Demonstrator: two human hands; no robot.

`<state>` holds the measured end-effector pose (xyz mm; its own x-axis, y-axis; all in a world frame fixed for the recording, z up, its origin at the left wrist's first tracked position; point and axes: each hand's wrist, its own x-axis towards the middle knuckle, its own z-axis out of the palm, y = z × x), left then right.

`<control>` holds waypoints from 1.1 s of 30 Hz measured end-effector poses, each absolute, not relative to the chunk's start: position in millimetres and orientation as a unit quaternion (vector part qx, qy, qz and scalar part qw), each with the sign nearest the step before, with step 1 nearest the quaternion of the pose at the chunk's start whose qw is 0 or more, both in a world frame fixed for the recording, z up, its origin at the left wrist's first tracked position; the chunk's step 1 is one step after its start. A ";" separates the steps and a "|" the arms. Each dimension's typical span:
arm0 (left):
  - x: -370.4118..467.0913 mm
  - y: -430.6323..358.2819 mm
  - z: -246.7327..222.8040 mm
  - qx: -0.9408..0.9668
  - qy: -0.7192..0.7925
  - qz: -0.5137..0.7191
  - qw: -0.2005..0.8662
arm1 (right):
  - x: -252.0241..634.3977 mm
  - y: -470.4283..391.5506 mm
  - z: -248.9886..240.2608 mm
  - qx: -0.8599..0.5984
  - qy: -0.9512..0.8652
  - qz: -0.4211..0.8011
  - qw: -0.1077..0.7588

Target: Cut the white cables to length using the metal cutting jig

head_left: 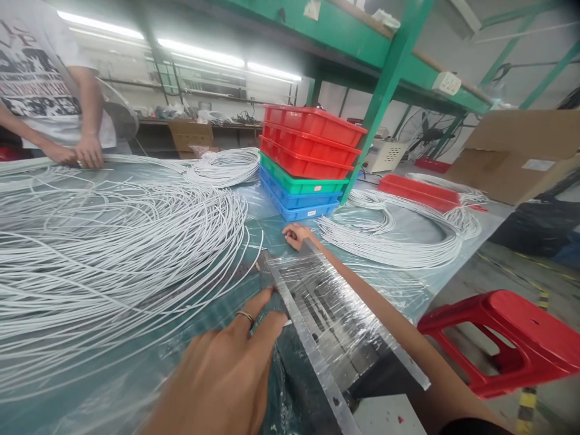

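White cables (181, 235) (loosely looped) lie near the left hand (226, 356).

Co-worker (38, 75): head cut off by top edge. Wire heap (113, 254) runs past left edge. Left hand (226, 356) blurred toward wrist, cut by bottom edge; white speck (287, 323) at thumb too small to tell. Right forearm (369, 293) partly hidden behind film-wrapped fixture (333, 320), also cut off below. 2 tray labels (311, 212) unreadable from here. Red stool (521, 320) clipped at right.
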<state>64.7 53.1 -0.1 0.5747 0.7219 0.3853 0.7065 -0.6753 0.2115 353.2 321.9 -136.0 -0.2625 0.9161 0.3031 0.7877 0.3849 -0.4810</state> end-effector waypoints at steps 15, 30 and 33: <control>69.1 46.3 2.6 0.888 0.418 0.185 0.049 | 348.6 316.4 -131.7 -0.560 -0.783 0.098 0.252; 87.3 42.7 -5.0 0.896 0.400 0.165 -0.097 | 351.2 323.9 -139.6 -0.547 -0.794 0.070 0.257; 93.6 41.4 -7.4 0.894 0.415 0.152 -0.078 | 351.0 324.6 -140.2 -0.537 -0.797 0.066 0.266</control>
